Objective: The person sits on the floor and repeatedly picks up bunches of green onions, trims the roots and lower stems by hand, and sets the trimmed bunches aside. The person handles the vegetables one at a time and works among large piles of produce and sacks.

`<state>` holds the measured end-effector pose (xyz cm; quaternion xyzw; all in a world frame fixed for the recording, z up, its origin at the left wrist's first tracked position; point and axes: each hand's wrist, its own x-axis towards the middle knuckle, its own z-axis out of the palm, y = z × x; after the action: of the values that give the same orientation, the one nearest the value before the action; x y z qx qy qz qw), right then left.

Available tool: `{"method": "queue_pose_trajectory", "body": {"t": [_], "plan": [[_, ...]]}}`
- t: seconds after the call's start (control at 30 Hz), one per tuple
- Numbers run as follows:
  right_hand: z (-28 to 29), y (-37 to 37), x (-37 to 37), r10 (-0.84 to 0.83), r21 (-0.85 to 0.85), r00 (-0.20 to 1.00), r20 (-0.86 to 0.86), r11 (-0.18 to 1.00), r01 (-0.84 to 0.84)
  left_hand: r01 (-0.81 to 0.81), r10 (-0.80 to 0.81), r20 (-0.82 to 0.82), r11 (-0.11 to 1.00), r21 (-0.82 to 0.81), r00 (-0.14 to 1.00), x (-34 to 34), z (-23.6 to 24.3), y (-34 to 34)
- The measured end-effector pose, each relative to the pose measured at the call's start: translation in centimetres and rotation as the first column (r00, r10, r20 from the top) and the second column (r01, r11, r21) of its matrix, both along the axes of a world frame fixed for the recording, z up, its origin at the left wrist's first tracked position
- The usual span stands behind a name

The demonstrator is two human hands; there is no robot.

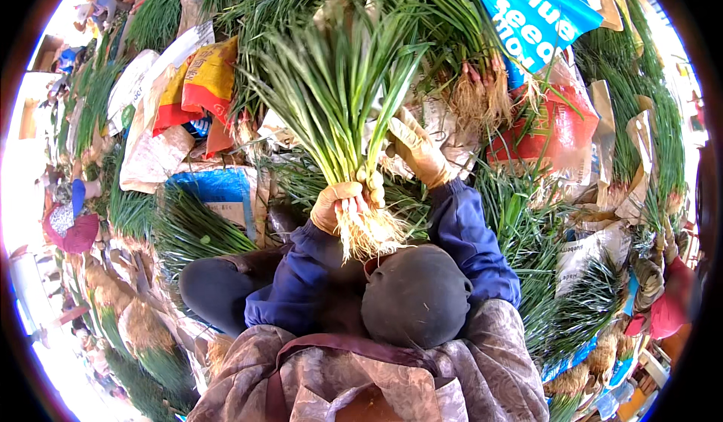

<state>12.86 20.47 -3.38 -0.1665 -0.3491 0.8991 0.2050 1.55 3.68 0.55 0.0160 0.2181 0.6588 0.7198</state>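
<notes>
My left hand [337,207], in a tan glove, is closed round the base of a bunch of green onions [331,113]. The bunch is upright, its long green leaves fanned toward the far side. Pinkish-white stem ends and a tuft of pale stringy roots [369,234] hang out below the fist. On the bunch's right side is my right hand [422,151], also gloved, its fingers stretched out against the outer leaves. Part of those fingertips is hidden by leaves.
Another rooted bunch [474,91] lies at the far right beside a blue printed bag [535,15]. A red bag [546,132] and a yellow-and-red sack [199,83] flank the middle. Loose greens [199,226] lie by my left knee [215,294]. Another person's red sleeve [678,298] shows at right.
</notes>
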Motion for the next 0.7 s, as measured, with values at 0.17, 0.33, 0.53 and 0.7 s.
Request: {"method": "queue_pose_trajectory", "body": {"t": [0.17,0.33,0.53,0.7], "plan": [[-1.0,-2.9,-1.0,-0.117,0.304,0.990,0.077,0.948,0.089,-0.007,0.009,0.041,0.998,-0.059,0.999,-1.3,0.1,-0.9],[-0.4,-3.5,0.2,-0.751,0.955,0.591,0.295,0.203,-0.218,0.035,-0.108,-0.279,0.966,-0.255,0.954,-1.2,-0.7,-0.8],[-1.8,-4.2,3.8,-0.225,0.364,0.920,0.320,0.926,0.099,0.095,-0.196,-0.388,0.960,-0.264,0.901,-0.6,1.1,0.4],[2.4,-6.1,3.7,-0.207,0.564,0.776,0.596,0.796,-0.220,0.010,-0.108,-0.355,0.964,-0.267,0.929,0.0,-0.5,0.3]]}}
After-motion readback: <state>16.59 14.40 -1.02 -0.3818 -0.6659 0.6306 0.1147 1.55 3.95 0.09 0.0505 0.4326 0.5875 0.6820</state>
